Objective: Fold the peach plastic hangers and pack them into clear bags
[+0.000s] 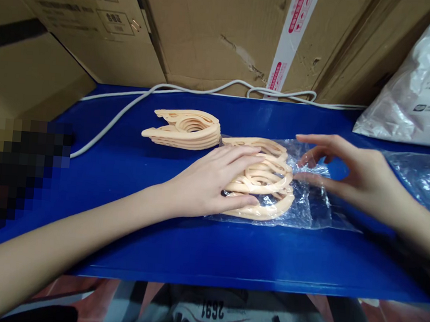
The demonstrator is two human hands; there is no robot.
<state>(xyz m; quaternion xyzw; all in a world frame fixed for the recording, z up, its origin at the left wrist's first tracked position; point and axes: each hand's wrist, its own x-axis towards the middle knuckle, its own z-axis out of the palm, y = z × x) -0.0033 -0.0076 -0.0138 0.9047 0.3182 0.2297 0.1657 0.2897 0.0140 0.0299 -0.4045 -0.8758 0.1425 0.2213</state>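
On the blue table (193, 248) lies a bunch of peach plastic hangers (269, 182), partly inside a clear plastic bag (308, 208). My left hand (213, 180) rests on top of this bunch with the fingers wrapped over it. My right hand (348, 171) is at the bag's right side, its fingers spread and touching the plastic film by the hangers' ends. A second neat stack of the same peach hangers (187, 129) sits free on the table a little behind and to the left.
A white cable (130, 105) runs along the table's back edge. Cardboard boxes (217, 32) stand as a wall behind it. A white plastic parcel (422, 83) lies at the back right, more clear film (422, 177) at the right edge.
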